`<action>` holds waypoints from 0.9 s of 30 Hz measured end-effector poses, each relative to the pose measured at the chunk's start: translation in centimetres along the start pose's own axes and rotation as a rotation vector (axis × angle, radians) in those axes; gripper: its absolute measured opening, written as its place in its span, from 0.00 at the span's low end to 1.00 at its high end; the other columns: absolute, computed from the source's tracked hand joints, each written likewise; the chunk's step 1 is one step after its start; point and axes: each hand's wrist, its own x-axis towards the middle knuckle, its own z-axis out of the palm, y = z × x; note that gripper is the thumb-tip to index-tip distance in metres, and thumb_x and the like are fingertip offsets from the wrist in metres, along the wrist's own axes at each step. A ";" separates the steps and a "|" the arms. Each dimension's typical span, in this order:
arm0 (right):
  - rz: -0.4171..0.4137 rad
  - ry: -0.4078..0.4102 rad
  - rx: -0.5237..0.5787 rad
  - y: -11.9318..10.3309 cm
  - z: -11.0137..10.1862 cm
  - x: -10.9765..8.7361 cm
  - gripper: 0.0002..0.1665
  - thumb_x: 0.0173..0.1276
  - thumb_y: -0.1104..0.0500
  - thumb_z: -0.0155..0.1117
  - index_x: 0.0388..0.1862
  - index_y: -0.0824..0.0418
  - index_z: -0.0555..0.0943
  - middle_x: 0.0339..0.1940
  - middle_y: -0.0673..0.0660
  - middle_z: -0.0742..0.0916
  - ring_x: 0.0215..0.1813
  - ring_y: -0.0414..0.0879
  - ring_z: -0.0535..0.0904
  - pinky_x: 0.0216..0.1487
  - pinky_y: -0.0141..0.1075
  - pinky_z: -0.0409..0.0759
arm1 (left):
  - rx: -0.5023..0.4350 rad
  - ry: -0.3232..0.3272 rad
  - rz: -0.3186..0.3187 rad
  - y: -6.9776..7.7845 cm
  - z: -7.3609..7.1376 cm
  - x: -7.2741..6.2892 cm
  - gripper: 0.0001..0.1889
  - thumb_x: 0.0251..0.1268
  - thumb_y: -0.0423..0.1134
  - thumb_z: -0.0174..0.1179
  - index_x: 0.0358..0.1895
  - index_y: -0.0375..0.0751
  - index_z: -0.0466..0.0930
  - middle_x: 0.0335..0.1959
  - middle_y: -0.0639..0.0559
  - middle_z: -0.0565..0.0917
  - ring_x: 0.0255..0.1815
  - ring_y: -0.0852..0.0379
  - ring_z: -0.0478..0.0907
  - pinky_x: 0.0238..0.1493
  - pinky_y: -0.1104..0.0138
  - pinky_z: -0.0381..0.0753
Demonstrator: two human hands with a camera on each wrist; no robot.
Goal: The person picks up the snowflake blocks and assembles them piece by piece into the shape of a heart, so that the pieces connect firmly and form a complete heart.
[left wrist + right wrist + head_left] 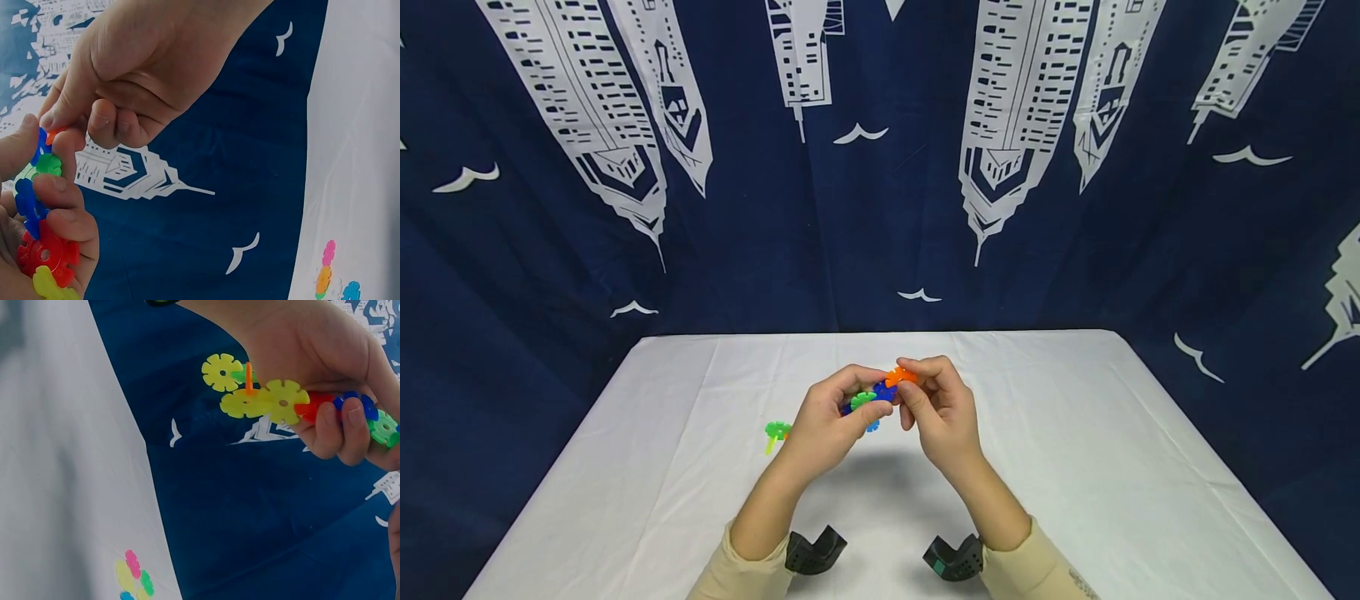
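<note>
A chain of interlocking flower-shaped plastic discs lies in my left hand, whose fingers and thumb curl round its middle. At the chain's right end, my right hand pinches an orange disc between thumb and fingertips, against a blue disc. A green disc comes before it. In the left wrist view, a red disc rests against the left fingers. Yellow discs, with green and orange ones, stick out past the left palm in the right wrist view. Fingers hide where the orange and blue discs meet.
Loose discs lie on the white-covered table beneath the hands, among them a pink one and a light blue one. A dark blue curtain with white buildings hangs behind the table. Black wrist mounts sit at both cuffs.
</note>
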 end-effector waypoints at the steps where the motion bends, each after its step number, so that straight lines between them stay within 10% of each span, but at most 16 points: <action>1: 0.001 -0.008 -0.005 0.0 -0.1 0.0 0.14 0.74 0.66 0.57 0.49 0.79 0.72 0.26 0.67 0.81 0.16 0.45 0.71 0.18 0.28 0.74 | -0.007 0.000 -0.004 0.0 0.0 0.0 0.14 0.64 0.35 0.67 0.52 0.39 0.81 0.37 0.43 0.86 0.28 0.63 0.75 0.29 0.73 0.78; 18: -0.008 -0.054 -0.402 -0.7 -2.1 1.1 0.11 0.63 0.73 0.67 0.40 0.61 0.85 0.38 0.56 0.81 0.33 0.40 0.78 0.33 0.25 0.79 | 0.146 0.033 0.008 -0.4 0.4 0.1 0.19 0.63 0.35 0.69 0.56 0.46 0.77 0.42 0.48 0.84 0.29 0.60 0.79 0.32 0.70 0.82; 27: 0.017 -0.106 -0.339 -0.9 -2.6 1.1 0.10 0.64 0.75 0.64 0.40 0.63 0.84 0.31 0.56 0.86 0.27 0.39 0.79 0.33 0.26 0.82 | 0.226 -0.005 0.046 -0.2 0.5 0.2 0.18 0.65 0.29 0.64 0.55 0.43 0.72 0.43 0.48 0.84 0.34 0.59 0.81 0.35 0.70 0.82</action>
